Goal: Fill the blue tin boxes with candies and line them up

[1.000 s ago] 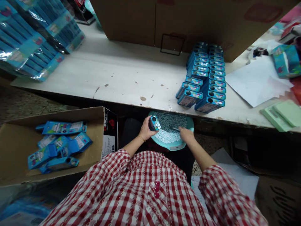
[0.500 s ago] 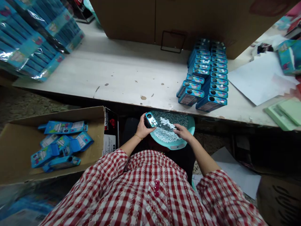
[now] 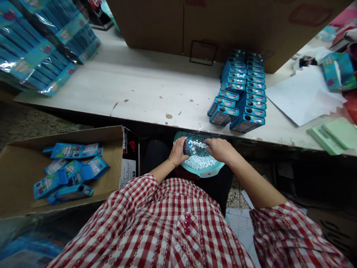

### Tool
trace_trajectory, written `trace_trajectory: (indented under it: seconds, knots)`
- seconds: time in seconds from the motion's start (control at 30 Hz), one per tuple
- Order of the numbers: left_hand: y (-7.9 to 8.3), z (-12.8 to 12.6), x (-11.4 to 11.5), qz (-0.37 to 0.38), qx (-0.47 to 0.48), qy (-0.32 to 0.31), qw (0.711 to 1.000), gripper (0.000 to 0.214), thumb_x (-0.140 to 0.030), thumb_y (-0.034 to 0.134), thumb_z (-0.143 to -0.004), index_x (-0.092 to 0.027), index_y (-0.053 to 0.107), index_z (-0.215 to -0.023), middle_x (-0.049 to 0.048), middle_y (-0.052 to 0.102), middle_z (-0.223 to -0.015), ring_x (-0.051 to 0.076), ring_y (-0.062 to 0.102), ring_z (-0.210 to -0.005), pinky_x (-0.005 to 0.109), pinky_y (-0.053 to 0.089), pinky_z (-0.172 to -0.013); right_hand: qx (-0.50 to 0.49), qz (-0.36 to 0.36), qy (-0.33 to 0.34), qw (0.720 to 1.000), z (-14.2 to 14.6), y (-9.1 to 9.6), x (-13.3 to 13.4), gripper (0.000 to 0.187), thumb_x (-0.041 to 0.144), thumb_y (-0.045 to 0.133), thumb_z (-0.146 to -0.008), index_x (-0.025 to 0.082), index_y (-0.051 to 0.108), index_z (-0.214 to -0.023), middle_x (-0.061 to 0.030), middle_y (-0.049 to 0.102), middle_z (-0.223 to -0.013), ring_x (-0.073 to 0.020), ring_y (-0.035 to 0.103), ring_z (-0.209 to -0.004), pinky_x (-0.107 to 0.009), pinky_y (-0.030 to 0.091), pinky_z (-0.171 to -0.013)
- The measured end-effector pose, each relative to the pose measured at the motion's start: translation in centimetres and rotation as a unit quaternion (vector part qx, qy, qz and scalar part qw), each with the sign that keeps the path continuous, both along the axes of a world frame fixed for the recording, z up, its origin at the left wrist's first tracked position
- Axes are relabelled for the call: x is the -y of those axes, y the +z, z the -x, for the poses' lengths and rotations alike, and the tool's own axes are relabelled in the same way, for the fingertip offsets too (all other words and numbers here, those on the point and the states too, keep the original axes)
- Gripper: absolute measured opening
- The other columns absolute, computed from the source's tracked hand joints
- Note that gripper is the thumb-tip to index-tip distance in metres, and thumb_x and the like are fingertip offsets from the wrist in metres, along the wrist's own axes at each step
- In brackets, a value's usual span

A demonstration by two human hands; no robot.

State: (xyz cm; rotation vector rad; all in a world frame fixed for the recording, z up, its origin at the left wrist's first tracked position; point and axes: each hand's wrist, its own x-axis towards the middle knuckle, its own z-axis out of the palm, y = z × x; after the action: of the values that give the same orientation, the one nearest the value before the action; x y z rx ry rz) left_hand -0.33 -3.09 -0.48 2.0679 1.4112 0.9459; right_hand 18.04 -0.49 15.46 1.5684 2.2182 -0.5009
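Hands closed in over the work: left hand (image 3: 178, 152) grips a blue tin (image 3: 187, 147) by its sides; right hand (image 3: 220, 150) curled on white mints (image 3: 199, 162) just beside it, above a teal tray (image 3: 214, 172); tin judged light, rigid, best held by flat faces; mints small, slippery.

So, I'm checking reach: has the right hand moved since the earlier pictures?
Yes, forward: the right hand now reaches nearly to the front edge of the table.

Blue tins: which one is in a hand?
The tin in the left hand, over the teal tray of candies; the rest sit on the table or in the box.
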Motion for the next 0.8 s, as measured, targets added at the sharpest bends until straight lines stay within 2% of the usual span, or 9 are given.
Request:
trace_trajectory:
  seconds: [0.17,0.27,0.33,0.43,0.53,0.67,0.8]
  knots:
    - [0.1,0.1,0.1,0.006,-0.007,-0.007,1.000,0.085,-0.019,0.069,-0.054,-0.018,0.029,-0.130,0.0135,0.041,-0.128,0.031,0.038,-0.123,0.050,0.030,-0.105,0.050,-0.027,0.045,0.997,2.0,1.8,1.0,0.032,0.021,0.034,-0.088,0.017,0.056,-0.110,-0.0144,0.061,-0.102,-0.0260,0.061,-0.090,-0.036,0.045,-0.074]
    - [0.3,0.4,0.3,0.000,-0.008,0.008,1.000,0.086,-0.019,0.068,-0.054,-0.018,0.029,-0.131,0.0130,0.042,-0.128,0.031,0.038,-0.122,0.050,0.030,-0.105,0.050,-0.039,0.028,0.998,0.6,2.1,1.8,0.033,0.023,0.034,-0.088,0.021,0.053,-0.116,-0.0117,0.060,-0.106,-0.0226,0.061,-0.088,-0.033,0.044,-0.074]
    - [0.7,0.6,0.5,-0.007,-0.025,0.003,1.000,0.083,-0.017,0.068,-0.054,-0.020,0.033,-0.130,0.0120,0.042,-0.129,0.032,0.037,-0.123,0.052,0.027,-0.106,0.044,-0.047,-0.002,0.998,-1.2,1.6,2.3,0.036,0.028,0.036,-0.089,0.025,0.050,-0.122,-0.0097,0.058,-0.113,-0.0217,0.060,-0.091,-0.031,0.044,-0.075]
    - [1.8,1.0,0.6,-0.023,-0.068,-0.003,0.997,0.072,-0.010,0.065,-0.058,-0.027,0.044,-0.125,0.0087,0.045,-0.129,0.035,0.033,-0.125,0.057,0.018,-0.106,0.050,-0.035,-0.056,0.997,-4.0,-0.5,3.0,0.038,0.033,0.038,-0.088,0.026,0.049,-0.124,-0.0088,0.057,-0.117,-0.0231,0.059,-0.096,-0.032,0.044,-0.076]
    - [2.9,1.8,0.1,-0.021,-0.065,0.040,0.997,0.063,-0.009,0.062,-0.063,-0.032,0.049,-0.120,0.0070,0.047,-0.127,0.036,0.033,-0.125,0.060,0.014,-0.105,0.068,0.005,-0.089,0.994,-5.3,-3.7,3.5,0.036,0.030,0.039,-0.088,0.024,0.052,-0.121,-0.0093,0.059,-0.115,-0.0248,0.060,-0.095,-0.034,0.044,-0.076]
    - [3.6,3.2,-0.4,-0.047,-0.024,0.083,0.995,0.074,-0.018,0.070,-0.057,-0.025,0.042,-0.126,0.0097,0.045,-0.128,0.035,0.033,-0.125,0.053,0.024,-0.105,0.025,0.035,-0.087,0.995,-4.7,-8.1,3.9,0.036,0.027,0.040,-0.087,0.023,0.052,-0.121,-0.0091,0.059,-0.116,-0.0237,0.057,-0.103,-0.032,0.044,-0.079]
    - [4.2,3.0,0.1,-0.078,0.065,0.079,0.992,0.086,-0.030,0.073,-0.056,-0.022,0.028,-0.130,0.0118,0.043,-0.127,0.029,0.042,-0.120,0.045,0.035,-0.102,-0.008,0.062,-0.091,0.994,-3.6,-12.2,4.0,0.039,0.022,0.041,-0.087,0.021,0.049,-0.126,-0.0101,0.056,-0.120,-0.0216,0.055,-0.105,-0.031,0.041,-0.085]
